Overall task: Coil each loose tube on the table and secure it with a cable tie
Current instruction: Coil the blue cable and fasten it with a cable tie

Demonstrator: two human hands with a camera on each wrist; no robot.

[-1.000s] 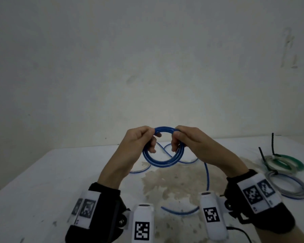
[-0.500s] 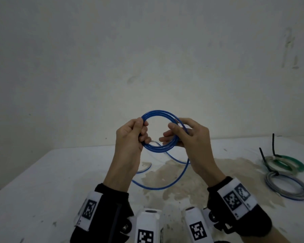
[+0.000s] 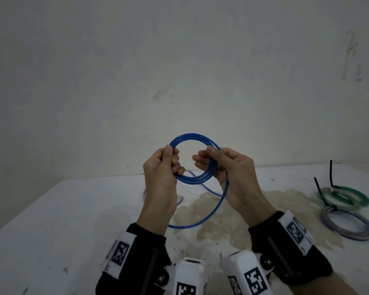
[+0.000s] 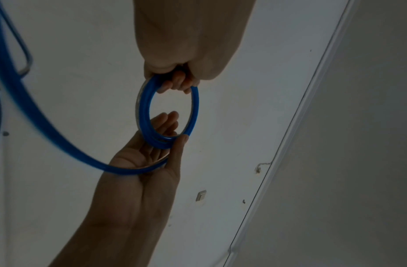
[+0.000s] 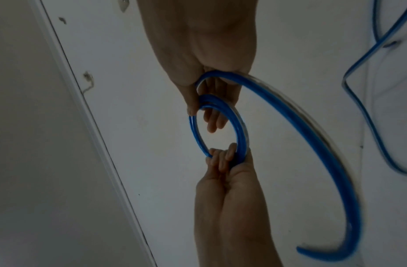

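The table [image 3: 51, 220] filled the lower half of the head view, a stain spread across its middle, and at the right edge of the frame lay two finished coils [image 3: 347, 209], one green and one grey, each with a black tie sticking up, set aside, I judge, so they would not tangle with the work. I held the blue tube [image 3: 192, 160] up at centre frame, clear of the table, so the slack could hang and feed freely; its loose tail dropped in a long curve below my hands and lay on the stain. My left hand [image 3: 161, 177] gripped the left side of the coil, fingers curled round the stacked turns with the thumb on top, to keep them from springing apart. My right hand [image 3: 232, 173] held the right side, thumb pressing the turns against fingers that reached fairly straight through the ring, with the next length running across my palm, ready, I think, to be laid on as another turn. The wrist views showed that palm side and the tube crossing it, hidden from above; only the head view showed the table and tied coils.
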